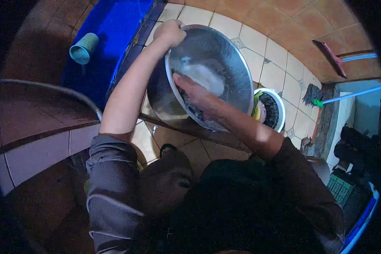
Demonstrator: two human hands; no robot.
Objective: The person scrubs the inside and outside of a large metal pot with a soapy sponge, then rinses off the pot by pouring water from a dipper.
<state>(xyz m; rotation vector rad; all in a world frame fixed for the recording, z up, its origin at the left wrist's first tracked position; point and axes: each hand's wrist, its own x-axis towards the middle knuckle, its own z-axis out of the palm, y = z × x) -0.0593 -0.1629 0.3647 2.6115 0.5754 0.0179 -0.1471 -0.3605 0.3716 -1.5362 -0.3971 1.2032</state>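
A large shiny metal pot (pixel 230 55) is tilted on the tiled ledge, its mouth facing me. My left hand (pixel 170 34) is closed around its rim at the upper left. Inside the pot, my right hand (pixel 194 92) reaches against the lower left wall; its fingers are partly hidden and blurred, so I cannot make out whether it holds anything. Whitish foam (pixel 205 78) lies on the pot's inner surface. To the right of the pot is a white bucket (pixel 279 101) with dark, yellow and pinkish contents, partly hidden by the pot and my right arm.
A pale green cup (pixel 84 47) lies on its side in the blue area at upper left. A grey hose (pixel 57 86) runs along the left. On the right are a red squeegee (pixel 332 59), a mop head (pixel 312 95) and a green crate (pixel 340 188).
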